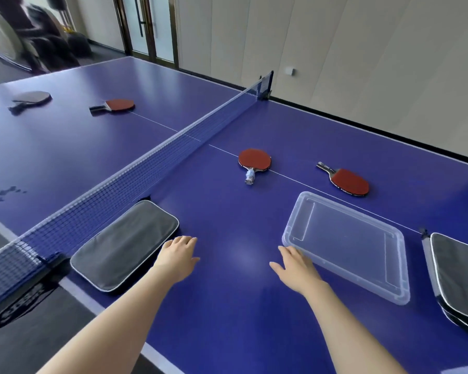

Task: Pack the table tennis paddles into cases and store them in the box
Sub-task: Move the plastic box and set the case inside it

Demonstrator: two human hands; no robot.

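A blue table tennis table (227, 314) with white lines fills the view, and a dark blue net (146, 168) crosses it from the near left to the far right post. Behind it stand a pale panelled wall (362, 49), a glass door (146, 25) in a dark frame and, in the far left corner, a padded chair (25, 36). The near table edge runs under both forearms, and a broad bare patch of blue lies between the two hands. The left hand (177, 256) lies flat with relaxed fingers and holds nothing, just beside a grey zipped case (125, 245) that lies by the net. The right hand (295, 265) is likewise spread and empty, its fingertips at the near corner of a clear plastic box (289, 233); whether they touch it I cannot tell. Past the box lie a red paddle (254, 159) on the centre line and a second red paddle (350, 182) to its right. Beyond the net lie a third red paddle (119, 105) and a dark paddle (34, 98). More stacked cases (459, 273) sit at the right edge.
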